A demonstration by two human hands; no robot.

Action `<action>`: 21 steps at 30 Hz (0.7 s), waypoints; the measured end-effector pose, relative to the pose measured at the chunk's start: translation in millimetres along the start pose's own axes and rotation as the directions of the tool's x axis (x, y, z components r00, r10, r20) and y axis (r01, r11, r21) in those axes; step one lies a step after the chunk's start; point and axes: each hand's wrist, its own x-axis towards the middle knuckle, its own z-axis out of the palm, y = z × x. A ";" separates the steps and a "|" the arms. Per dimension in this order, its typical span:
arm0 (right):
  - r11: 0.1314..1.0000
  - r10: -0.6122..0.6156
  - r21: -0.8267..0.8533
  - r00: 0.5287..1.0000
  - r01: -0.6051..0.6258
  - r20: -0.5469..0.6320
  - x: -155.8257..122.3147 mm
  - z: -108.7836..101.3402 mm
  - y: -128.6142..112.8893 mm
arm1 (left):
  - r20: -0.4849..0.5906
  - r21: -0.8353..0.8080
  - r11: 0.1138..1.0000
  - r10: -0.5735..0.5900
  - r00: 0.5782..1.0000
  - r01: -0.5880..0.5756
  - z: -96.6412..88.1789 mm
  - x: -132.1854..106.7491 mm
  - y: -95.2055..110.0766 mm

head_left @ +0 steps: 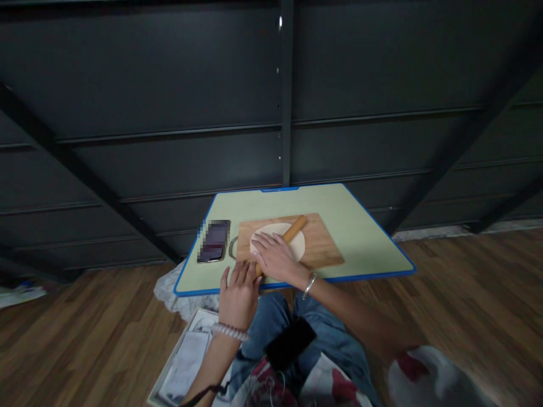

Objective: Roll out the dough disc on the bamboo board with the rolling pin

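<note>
A wooden rolling pin (293, 229) lies slantwise across a pale round of dough (298, 244) on a wooden cutting board (323, 243). My right hand (276, 255) lies flat on the pin's middle, fingers stretched out and pressing down. My left hand (238, 294) rests with spread fingers on the pin's near end, at the front edge of a small green table with a blue rim (365, 226).
A phone (214, 241) lies on the table left of the board. A dark panelled wall (271, 113) rises right behind the table. Wooden floor (466, 294) spreads around. A black phone (291, 343) sits on my lap; papers (186, 356) lie by my left knee.
</note>
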 end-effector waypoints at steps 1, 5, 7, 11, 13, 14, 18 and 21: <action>1.000 0.002 -0.006 1.000 -0.002 -0.004 -7.2 -2.7 0.6 | 0.011 0.000 1.000 0.003 1.000 -0.003 -2.4 1.1 2.2; 0.999 -0.049 0.013 0.999 0.049 0.020 -28.3 -13.3 14.0 | 0.064 -0.017 1.000 -0.015 0.998 0.016 -5.6 13.3 11.7; 0.996 -0.080 0.042 0.996 0.078 0.044 -31.8 -17.2 27.7 | 0.079 -0.005 0.999 -0.037 0.996 0.038 -2.4 24.0 16.5; 0.999 -0.044 0.032 0.996 0.042 0.075 -26.7 -18.3 55.1 | 0.106 0.050 0.994 -0.103 0.989 0.098 9.8 47.7 25.5; 1.000 -0.023 0.008 0.997 0.023 0.075 -21.0 -15.1 62.1 | 0.132 0.067 0.990 -0.132 0.982 0.124 15.2 58.1 29.0; 1.000 -0.011 -0.004 0.998 0.011 0.065 -17.7 -13.0 63.6 | 0.148 0.071 0.988 -0.144 0.978 0.134 17.2 63.0 30.3; 0.998 0.026 -0.056 1.000 -0.026 0.015 0.1 -4.2 62.9 | 0.216 0.066 0.983 -0.183 0.959 0.173 23.8 84.5 29.7; 0.994 0.061 -0.095 0.998 -0.059 0.020 18.5 0.2 63.6 | 0.223 0.070 0.978 -0.207 0.952 0.197 31.6 104.2 22.2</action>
